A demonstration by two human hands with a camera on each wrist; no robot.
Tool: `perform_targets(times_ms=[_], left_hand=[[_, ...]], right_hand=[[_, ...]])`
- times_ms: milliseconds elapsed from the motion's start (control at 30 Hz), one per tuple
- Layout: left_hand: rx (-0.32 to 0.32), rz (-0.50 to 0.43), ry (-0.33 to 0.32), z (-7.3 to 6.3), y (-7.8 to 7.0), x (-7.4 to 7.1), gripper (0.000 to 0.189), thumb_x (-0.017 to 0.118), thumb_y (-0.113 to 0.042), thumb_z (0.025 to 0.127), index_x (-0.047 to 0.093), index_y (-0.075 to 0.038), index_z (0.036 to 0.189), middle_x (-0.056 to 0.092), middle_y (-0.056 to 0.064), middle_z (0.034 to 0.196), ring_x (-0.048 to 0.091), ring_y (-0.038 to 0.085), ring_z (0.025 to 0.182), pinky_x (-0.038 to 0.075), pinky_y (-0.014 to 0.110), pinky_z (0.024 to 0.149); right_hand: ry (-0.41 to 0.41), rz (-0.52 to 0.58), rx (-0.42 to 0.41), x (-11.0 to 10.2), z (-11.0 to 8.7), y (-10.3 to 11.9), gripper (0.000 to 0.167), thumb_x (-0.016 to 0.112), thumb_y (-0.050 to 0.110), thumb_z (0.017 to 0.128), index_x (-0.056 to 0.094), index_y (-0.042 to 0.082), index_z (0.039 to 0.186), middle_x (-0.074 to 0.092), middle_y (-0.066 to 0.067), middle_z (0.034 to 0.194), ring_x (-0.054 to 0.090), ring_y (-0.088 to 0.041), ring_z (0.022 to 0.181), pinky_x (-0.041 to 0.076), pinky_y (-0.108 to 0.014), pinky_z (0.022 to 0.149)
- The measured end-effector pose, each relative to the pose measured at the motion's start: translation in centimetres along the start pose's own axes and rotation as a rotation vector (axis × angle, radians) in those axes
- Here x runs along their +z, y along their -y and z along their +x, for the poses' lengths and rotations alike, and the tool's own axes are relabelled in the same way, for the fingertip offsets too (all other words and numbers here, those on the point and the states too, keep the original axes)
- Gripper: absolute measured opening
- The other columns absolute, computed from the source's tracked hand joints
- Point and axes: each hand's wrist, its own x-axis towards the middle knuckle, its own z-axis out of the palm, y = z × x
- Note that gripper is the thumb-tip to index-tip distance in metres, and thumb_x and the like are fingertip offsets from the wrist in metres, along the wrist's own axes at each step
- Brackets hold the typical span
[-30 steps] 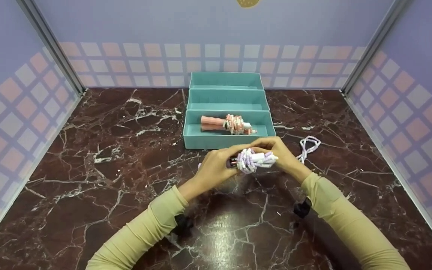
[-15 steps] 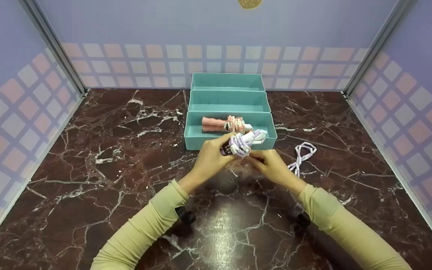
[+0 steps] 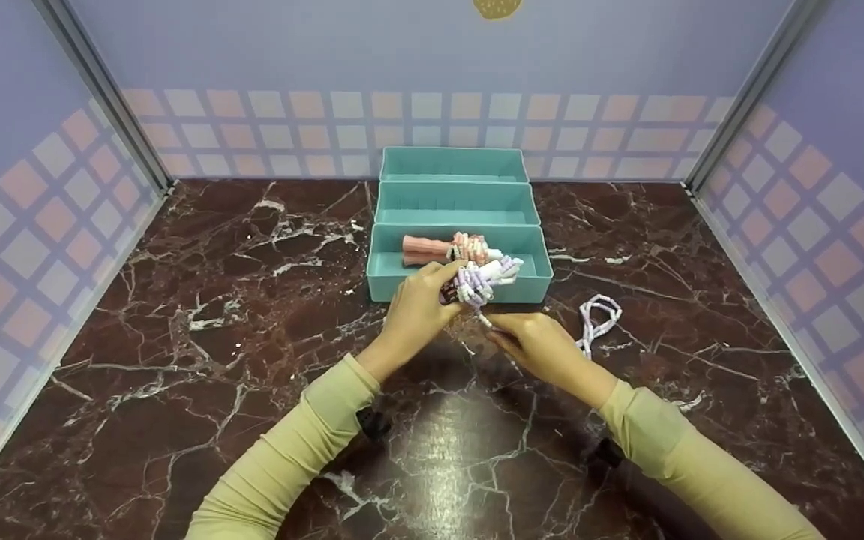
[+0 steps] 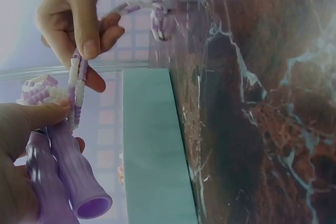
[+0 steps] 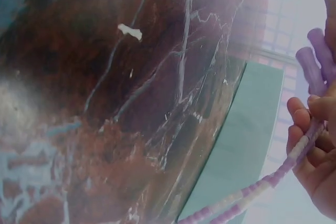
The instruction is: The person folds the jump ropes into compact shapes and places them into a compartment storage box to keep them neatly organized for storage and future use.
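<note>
In the head view, my left hand (image 3: 413,309) grips a purple jump rope (image 3: 477,286) just in front of the teal organizer. Its two purple handles (image 4: 76,174) lie side by side in that hand in the left wrist view, with the left thumb on the coils. White and purple beaded rope is wound round the handle ends. My right hand (image 3: 544,346), to the right, pinches the doubled beaded strand (image 5: 281,171) that runs from the bundle. Beyond the right fingers, the rest of the strand ends in a loose loop (image 3: 601,309) on the table.
The teal organizer (image 3: 385,289) has three compartments in a row from front to back. A pink jump rope (image 3: 424,246), wound with beads, lies in the front compartment. Patterned walls (image 3: 432,45) close in the marbled table (image 3: 214,420) at back and sides.
The right hand has come from behind the bundle round to its near right side, drawing the strand with it. The bundle has shifted left and away; the loose loop has slid left and nearer.
</note>
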Motion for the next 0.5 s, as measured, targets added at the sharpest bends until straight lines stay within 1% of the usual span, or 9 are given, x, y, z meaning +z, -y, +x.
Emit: perform_targets(times_ms=[67, 167, 233, 333, 500], left_hand=[[0.005, 0.019, 0.005, 0.0, 0.2, 0.0, 0.06, 0.085, -0.006, 0.079, 0.066, -0.009, 0.135, 0.071, 0.013, 0.116, 0.071, 0.035, 0.089, 0.061, 0.045, 0.079], [0.032, 0.057, -0.005, 0.2, 0.7, -0.1, 0.059, 0.084, -0.009, 0.08, 0.065, -0.008, 0.136, 0.07, 0.012, 0.124, 0.073, 0.037, 0.097, 0.06, 0.046, 0.086], [0.05, 0.098, -0.002, 0.3, 0.9, -0.2, 0.059, 0.084, -0.011, 0.081, 0.064, -0.007, 0.136, 0.07, 0.012, 0.126, 0.072, 0.038, 0.1, 0.06, 0.048, 0.087], [0.078, 0.162, 0.013, 0.5, 1.0, -0.3, 0.058, 0.083, -0.011, 0.082, 0.064, -0.008, 0.136, 0.069, 0.009, 0.128, 0.073, 0.037, 0.101, 0.06, 0.049, 0.083], [0.127, 0.274, 0.035, 0.9, 1.1, -0.2, 0.064, 0.082, -0.007, 0.082, 0.061, -0.012, 0.142, 0.069, 0.006, 0.129, 0.073, 0.034, 0.094, 0.061, 0.046, 0.073]], right_hand=[[0.01, -0.028, -0.013, -0.1, -0.2, 0.1, 0.012, 0.07, 0.01, 0.095, 0.073, 0.005, 0.104, 0.077, -0.008, 0.089, 0.075, -0.026, 0.08, 0.062, -0.041, 0.074], [0.005, -0.081, -0.063, -0.3, -0.4, 0.3, 0.014, 0.073, 0.011, 0.093, 0.074, 0.003, 0.105, 0.077, -0.01, 0.092, 0.074, -0.026, 0.081, 0.062, -0.04, 0.073], [0.0, -0.118, -0.104, -0.4, -0.5, 0.4, 0.016, 0.073, 0.013, 0.092, 0.074, 0.004, 0.105, 0.076, -0.009, 0.091, 0.074, -0.025, 0.081, 0.061, -0.039, 0.071], [-0.007, -0.159, -0.148, -0.5, -0.4, 0.5, 0.014, 0.074, 0.014, 0.092, 0.074, 0.004, 0.101, 0.074, -0.007, 0.087, 0.072, -0.024, 0.077, 0.06, -0.038, 0.067], [-0.002, -0.155, -0.176, -1.2, -0.2, 0.3, 0.01, 0.076, 0.015, 0.09, 0.074, 0.007, 0.094, 0.072, -0.004, 0.084, 0.07, -0.021, 0.072, 0.059, -0.036, 0.064]])
